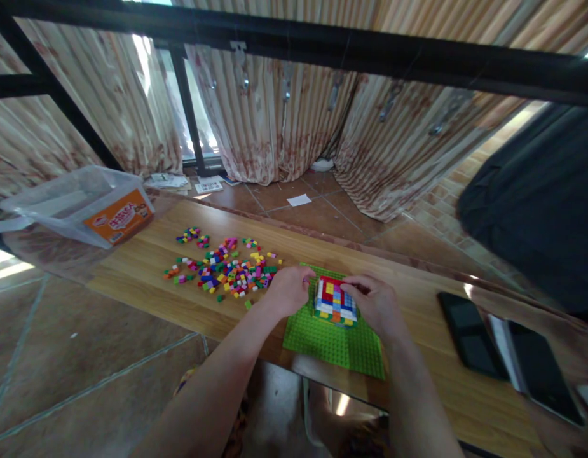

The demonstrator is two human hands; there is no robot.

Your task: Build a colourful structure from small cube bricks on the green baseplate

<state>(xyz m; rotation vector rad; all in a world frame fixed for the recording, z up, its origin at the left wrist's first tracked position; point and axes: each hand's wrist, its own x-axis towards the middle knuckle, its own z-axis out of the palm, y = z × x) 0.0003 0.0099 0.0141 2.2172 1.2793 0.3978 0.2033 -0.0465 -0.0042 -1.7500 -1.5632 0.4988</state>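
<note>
A small layered structure of toy bricks (335, 306) stands on the green baseplate (332, 348). Its lower layers are yellow, green and orange, with white and light blue higher up and red along the back. My right hand (376, 300) is closed in a pinch at the structure's upper right edge, fingertips on a red brick there. To the left of the structure, over the baseplate's left edge, is my left hand (290, 290), thumb and index finger drawn together. A purplish speck shows at those fingertips, too small to make out.
Loose coloured bricks (236, 270) are spread over the left half of the wooden table (170, 312). A clear plastic bin (84, 203) with an orange label stands at the far left end. On the right lie a dark tablet (471, 334) and another dark-screened device (544, 369).
</note>
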